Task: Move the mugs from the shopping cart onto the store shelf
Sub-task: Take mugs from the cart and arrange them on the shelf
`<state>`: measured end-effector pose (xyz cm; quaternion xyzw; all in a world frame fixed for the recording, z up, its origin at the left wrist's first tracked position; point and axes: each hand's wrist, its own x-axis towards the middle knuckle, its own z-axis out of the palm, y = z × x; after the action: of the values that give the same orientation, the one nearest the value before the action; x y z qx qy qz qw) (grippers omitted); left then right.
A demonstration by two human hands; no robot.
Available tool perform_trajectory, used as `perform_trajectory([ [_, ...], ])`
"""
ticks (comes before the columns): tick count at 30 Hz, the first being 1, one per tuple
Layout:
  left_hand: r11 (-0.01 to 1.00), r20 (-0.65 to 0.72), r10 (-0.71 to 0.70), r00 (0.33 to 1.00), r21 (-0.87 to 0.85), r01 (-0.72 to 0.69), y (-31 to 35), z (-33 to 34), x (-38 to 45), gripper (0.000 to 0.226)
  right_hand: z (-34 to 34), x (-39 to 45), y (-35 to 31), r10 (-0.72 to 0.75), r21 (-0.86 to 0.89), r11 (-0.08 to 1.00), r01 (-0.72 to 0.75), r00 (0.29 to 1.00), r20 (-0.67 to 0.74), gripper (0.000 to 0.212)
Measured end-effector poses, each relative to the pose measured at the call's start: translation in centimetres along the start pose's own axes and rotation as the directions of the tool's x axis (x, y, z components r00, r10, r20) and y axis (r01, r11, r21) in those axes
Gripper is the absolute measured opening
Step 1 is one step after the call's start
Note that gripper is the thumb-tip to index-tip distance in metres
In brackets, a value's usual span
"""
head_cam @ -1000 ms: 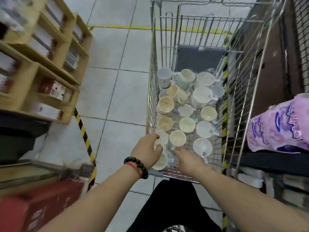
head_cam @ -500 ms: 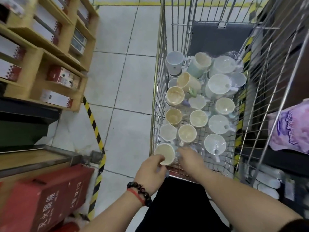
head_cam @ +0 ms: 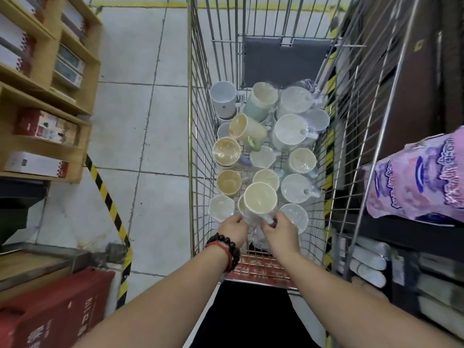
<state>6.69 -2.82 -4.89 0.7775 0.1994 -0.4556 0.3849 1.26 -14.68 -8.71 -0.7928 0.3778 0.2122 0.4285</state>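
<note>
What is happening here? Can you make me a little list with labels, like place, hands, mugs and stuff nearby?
place: store aisle, pale tiled floor
container: silver wire shopping cart
held thing: cream-lined mug in clear plastic wrap, raised above the others
left hand: grips the mug's left side; beaded bracelet on the wrist
right hand: grips the mug's right side
remaining mugs: many, cream, white and pale green, in the cart
left side: wooden shelves with boxes
right side: pink-purple plastic package

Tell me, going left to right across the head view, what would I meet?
Wooden shelf → striped floor tape → left hand → held mug → right hand → pink package.
</note>
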Motion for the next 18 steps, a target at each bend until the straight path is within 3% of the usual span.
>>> perform_trajectory([
  [2, 1.0, 0.017, -0.011, 1.0, -0.004, 0.011, -0.1, 0.6, 1.1, 0.042, 0.6, -0.4, 0.0, 0.018, 0.149, 0.989, -0.027, 0.998, 0.057, 0.025],
  [7, 0.992, 0.008, 0.048, 0.999, -0.115, -0.046, -0.6, 1.3, 2.5, 0.042, 0.2, -1.0, -1.3, -0.012, 0.429, 0.892, -0.14, 0.943, 0.334, 0.043],
  [10, 0.979, -0.043, 0.044, 0.998, -0.198, -0.052, -0.4, 1.1, 2.8, 0.046, 0.2, -0.5, -1.6, -0.01, 0.38, 0.908, -0.18, 0.895, 0.446, 0.061],
  [12, 0.994, -0.138, 0.033, 0.99, -0.102, -0.048, -0.1, 0.7, 2.8, 0.028, -0.2, -0.1, -1.7, -0.033, 0.272, 0.956, -0.114, 0.874, 0.484, 0.064],
  [15, 0.996, -0.237, 0.053, 0.97, 0.082, -0.034, 0.6, -0.1, 3.0, 0.004, -1.8, 0.9, -2.0, -0.06, 0.195, 0.981, -0.024, 0.909, 0.412, 0.045],
  [18, 0.985, -0.26, 0.033, 0.965, 0.172, 0.013, 1.1, -1.1, 3.5, 0.006, -3.4, 3.3, -2.7, -0.039, 0.108, 0.994, 0.026, 0.992, 0.119, 0.026],
])
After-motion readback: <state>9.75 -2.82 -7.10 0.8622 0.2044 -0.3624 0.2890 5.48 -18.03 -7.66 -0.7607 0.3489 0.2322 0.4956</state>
